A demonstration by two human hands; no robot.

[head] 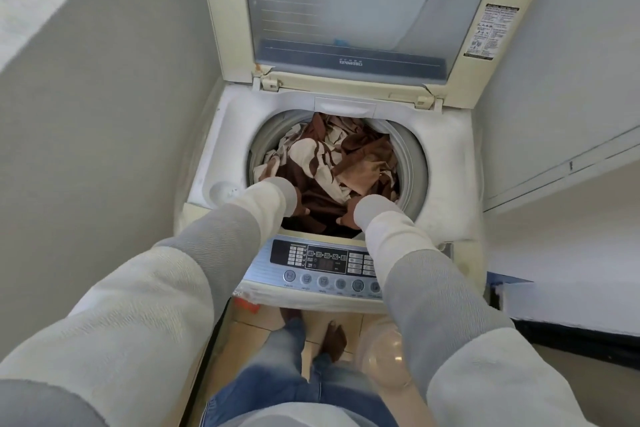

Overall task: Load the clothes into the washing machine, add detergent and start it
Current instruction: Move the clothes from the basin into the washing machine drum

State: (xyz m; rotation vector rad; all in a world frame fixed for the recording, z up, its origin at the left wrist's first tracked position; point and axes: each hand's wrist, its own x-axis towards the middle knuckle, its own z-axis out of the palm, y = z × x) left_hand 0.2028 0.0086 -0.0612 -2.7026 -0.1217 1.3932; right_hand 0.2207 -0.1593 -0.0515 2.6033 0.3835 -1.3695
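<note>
Loading step: left hand (298, 207) and right hand (347, 216) press brown-and-cream clothes (329, 163) into the washing machine drum (412, 163), their finger grip hidden; detergent probably comes next.

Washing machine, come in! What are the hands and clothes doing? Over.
Left grip and right grip down in the drum, on the brown-and-cream clothes; fingers mostly hidden. Lid up. Nothing blocks the opening.
</note>
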